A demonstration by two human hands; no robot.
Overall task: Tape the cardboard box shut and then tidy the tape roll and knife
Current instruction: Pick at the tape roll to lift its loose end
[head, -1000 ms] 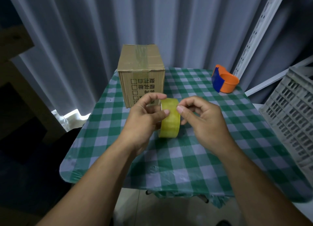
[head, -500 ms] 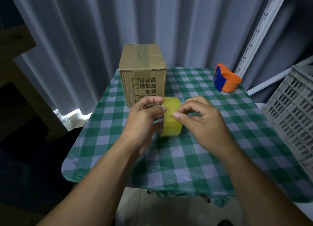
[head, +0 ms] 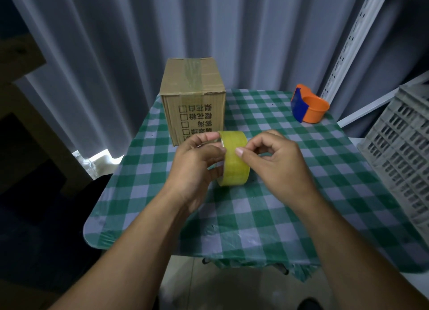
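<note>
A brown cardboard box (head: 193, 100) stands at the far left of the table, its top flaps closed under a strip of tape. In front of it I hold a yellow tape roll (head: 234, 161) upright above the green checked tablecloth (head: 267, 216). My left hand (head: 197, 168) grips the roll from its left side, fingers through the core. My right hand (head: 276, 161) touches the roll's outer face with thumb and fingertips. An orange and blue tape cutter (head: 308, 106) sits at the far right of the table. No separate knife is visible.
A grey plastic crate (head: 401, 161) stands at the right edge of the table. Grey curtains hang behind the table, and a white perforated rail (head: 348, 42) leans at the back right. A wooden frame (head: 21, 96) is at the left.
Both hands have shifted slightly with the roll, which stays in front of the box. My right fingertips have moved along the roll's outer face. The box and cutter have not moved.
</note>
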